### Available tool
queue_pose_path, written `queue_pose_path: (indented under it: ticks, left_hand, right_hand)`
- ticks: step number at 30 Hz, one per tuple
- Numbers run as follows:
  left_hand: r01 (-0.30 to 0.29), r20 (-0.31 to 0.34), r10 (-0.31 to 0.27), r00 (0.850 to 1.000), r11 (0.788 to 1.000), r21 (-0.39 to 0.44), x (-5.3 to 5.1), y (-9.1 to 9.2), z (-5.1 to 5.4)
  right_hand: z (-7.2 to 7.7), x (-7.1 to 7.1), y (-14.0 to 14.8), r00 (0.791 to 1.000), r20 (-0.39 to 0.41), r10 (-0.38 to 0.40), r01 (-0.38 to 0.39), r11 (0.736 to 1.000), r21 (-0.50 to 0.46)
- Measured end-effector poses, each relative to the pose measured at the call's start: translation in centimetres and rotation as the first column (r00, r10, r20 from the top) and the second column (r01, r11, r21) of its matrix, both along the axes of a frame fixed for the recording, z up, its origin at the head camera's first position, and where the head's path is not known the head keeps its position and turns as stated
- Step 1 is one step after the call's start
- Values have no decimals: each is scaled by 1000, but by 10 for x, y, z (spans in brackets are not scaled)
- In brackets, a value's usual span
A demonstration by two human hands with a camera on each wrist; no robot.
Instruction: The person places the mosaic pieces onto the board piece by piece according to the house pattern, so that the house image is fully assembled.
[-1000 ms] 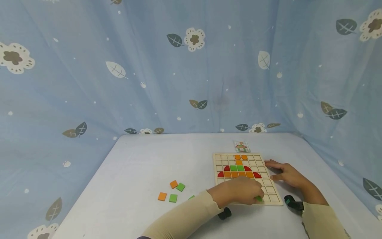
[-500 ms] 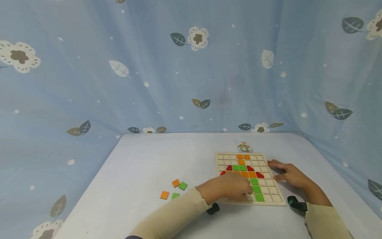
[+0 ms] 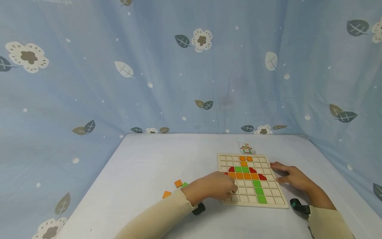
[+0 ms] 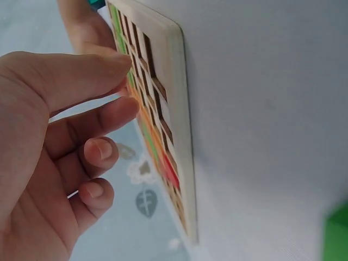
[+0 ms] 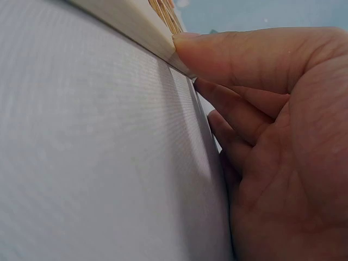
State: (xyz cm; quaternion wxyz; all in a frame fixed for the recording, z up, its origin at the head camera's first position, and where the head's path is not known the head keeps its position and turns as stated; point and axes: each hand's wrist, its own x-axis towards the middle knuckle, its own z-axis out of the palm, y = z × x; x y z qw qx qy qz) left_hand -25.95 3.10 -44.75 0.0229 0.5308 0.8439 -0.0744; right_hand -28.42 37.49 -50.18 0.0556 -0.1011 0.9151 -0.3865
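Observation:
My left hand hovers at the near left corner of a wooden grid board. In the left wrist view its thumb and index finger stand slightly apart with nothing between them, and the other fingers curl loosely. A column of green square tiles fills cells on the board's right half. An orange tile row crosses the middle, with red rounded tiles at its ends; the left one is partly hidden. My right hand rests by the board's right side, thumb against its edge.
Loose orange tiles and a green tile lie left of the board, partly behind the left forearm. Beyond the board lies a small pattern card. Black wrist cameras sit under both wrists. A blue curtain surrounds the white table.
A green tile that was under the left fingers now lies at the bottom of the green column. The left hand has moved left across the board. The right hand stays by the board's edge.

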Motion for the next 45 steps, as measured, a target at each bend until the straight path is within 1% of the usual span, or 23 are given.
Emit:
queue_pose_path:
  ticks: [3, 8, 13, 16, 19, 22, 26, 29, 32, 35, 39, 42, 45]
  left_hand:
    - [-22, 20, 22, 1000, 1000, 15, 1, -11, 0]
    - [-35, 4, 35, 999, 998, 52, 1, -28, 2]
    - [-70, -17, 71, 997, 997, 30, 3, -45, 7]
    - [-90, -24, 90, 996, 996, 7, 3, -55, 7]
    - [-108, -13, 108, 994, 994, 0, 2, -63, 6]
    - [-116, 1, 116, 993, 993, 7, 1, -72, 3]
    - [-98, 7, 98, 995, 995, 34, 0, -85, 3]
    - [-95, 30, 93, 995, 994, 52, 0, -93, 7]
    - [-107, 76, 102, 992, 992, 64, -1, -100, 10]
    - [-121, 131, 110, 985, 989, 86, 0, -107, 11]
    - [-137, 213, 112, 971, 985, 107, 5, -115, 11]
    - [-121, 263, 86, 961, 985, 120, 10, -119, 9]
    - [-105, 285, 66, 956, 987, 123, 13, -122, 6]
  right_hand:
    - [0, 0, 0, 1000, -2, 7, -7, 1000, -4]
    - [1, 0, 3, 1000, 0, 5, -5, 1000, 5]
    - [-2, -2, 3, 1000, 10, 10, -10, 1000, -20]
    - [-2, -2, 3, 1000, 1, 13, -13, 1000, -19]
    - [-2, -2, 3, 1000, -5, 13, -13, 1000, -17]
    - [-2, -2, 4, 1000, 0, 15, -15, 1000, -19]
    - [-2, -2, 4, 1000, 3, 13, -13, 1000, -17]
    - [-3, -2, 3, 1000, -4, 15, -15, 1000, -21]
    - [-4, -3, 4, 1000, -6, 18, -18, 999, -37]
    - [-5, -4, 4, 1000, 0, 15, -14, 999, -49]
    - [-6, -6, 4, 1000, -1, 18, -18, 999, -42]
    - [-6, -5, 4, 1000, -6, 21, -22, 999, -43]
    - [-6, -4, 4, 1000, -10, 18, -19, 999, -48]
